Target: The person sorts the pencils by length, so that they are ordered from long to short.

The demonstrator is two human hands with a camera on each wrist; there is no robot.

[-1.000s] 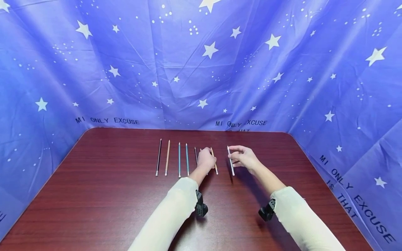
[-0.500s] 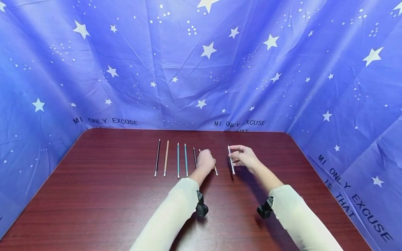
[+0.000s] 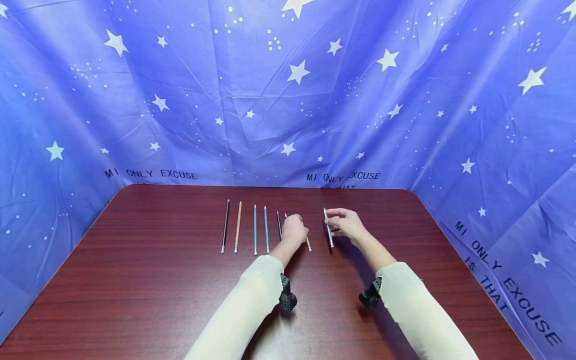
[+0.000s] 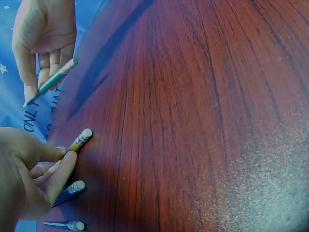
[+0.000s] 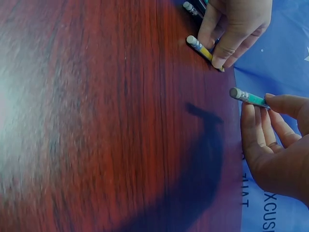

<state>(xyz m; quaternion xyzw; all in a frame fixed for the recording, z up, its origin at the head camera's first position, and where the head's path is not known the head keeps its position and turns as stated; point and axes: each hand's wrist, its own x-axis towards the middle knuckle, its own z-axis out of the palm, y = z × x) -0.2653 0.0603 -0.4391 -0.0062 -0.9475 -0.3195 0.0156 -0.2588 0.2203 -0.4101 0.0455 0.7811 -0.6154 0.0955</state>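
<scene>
With thumb and fingertips my left hand (image 3: pixel 294 230) pinches a yellow pencil (image 4: pixel 78 143), which lies on the table with its white eraser end towards me. The hand covers most of that pencil in the head view. To the right, my right hand (image 3: pixel 349 225) holds a green pencil (image 5: pixel 257 100) between thumb and fingers, raised off the table, eraser end nearest me. Its shadow falls on the wood below. Partly under the left hand lie a black pencil (image 3: pixel 279 224) and a dark pencil (image 4: pixel 70 192) beside the yellow one.
Left of the hands, a black pencil (image 3: pixel 225 227), a natural-wood pencil (image 3: pixel 238 227) and two teal pencils (image 3: pixel 255 230) lie in a row on the reddish-brown table (image 3: pixel 157 290). A blue star-print curtain (image 3: pixel 252 75) hangs along the table's back and sides.
The yellow pencil's tip, visible a second ago, is now hidden by my left hand. My right hand has shifted slightly left with the green pencil.
</scene>
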